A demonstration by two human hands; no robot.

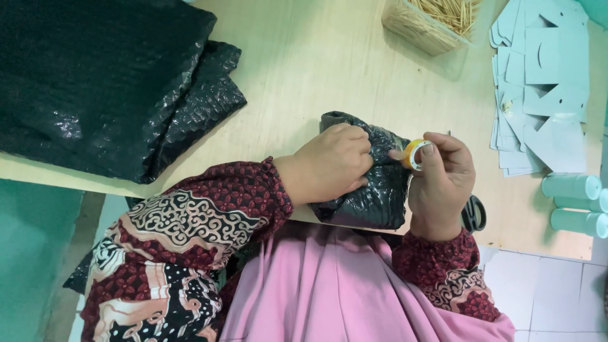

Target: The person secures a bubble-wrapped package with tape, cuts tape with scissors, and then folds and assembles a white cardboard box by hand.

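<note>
Head view — left hand (332,163) presses black bubble-wrap parcel (370,196), right hand (443,177) pinches tape roll (415,154); tub (418,28) holds toothpicks (446,11).

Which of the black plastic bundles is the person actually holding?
The small wrapped bundle at the table's near edge, pressed under the left hand; the big stack lies untouched.

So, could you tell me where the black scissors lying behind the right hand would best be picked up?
Probably by the handle loops of the scissors, coming from the table edge nearest the person. Only the loops show, on bare table just beside the right hand; the blades are hidden behind that hand, which holds a small tape roll. The loops are rounded, safe and unobstructed on that side.
</note>
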